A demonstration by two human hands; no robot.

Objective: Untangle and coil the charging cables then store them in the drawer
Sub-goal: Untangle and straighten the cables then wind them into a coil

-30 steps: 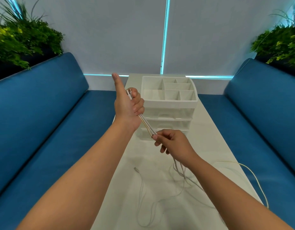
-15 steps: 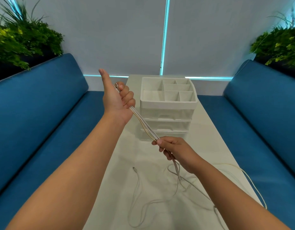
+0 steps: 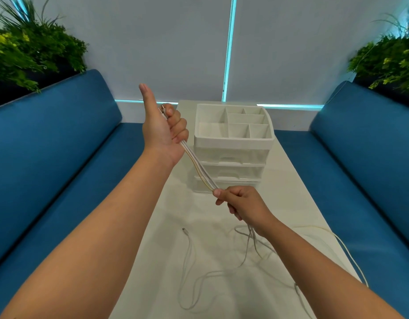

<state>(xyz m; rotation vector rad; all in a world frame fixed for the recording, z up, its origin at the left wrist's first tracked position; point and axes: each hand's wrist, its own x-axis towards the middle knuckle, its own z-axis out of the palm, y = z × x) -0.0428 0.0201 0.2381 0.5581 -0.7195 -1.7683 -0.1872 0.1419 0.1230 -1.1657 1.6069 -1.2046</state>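
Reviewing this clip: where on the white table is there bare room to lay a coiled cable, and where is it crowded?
Bare patches on the table: right of the drawer organizer to the table's edge, and between the organizer's front and the loose cables. The near half is crowded with slack strands trailing from the right hand. The left hand holds the taut bundle above the table's left edge.

The cables [image 3: 200, 172] I hold look like smooth plastic-sheathed cord, white with one yellowish strand, faintly glossy. The drawer unit [image 3: 232, 146] is white moulded plastic, semi-translucent at the drawer fronts. My desk [image 3: 298, 203] has a smooth matt white surface. The sofas [image 3: 60, 157] are blue woven cloth, matt.
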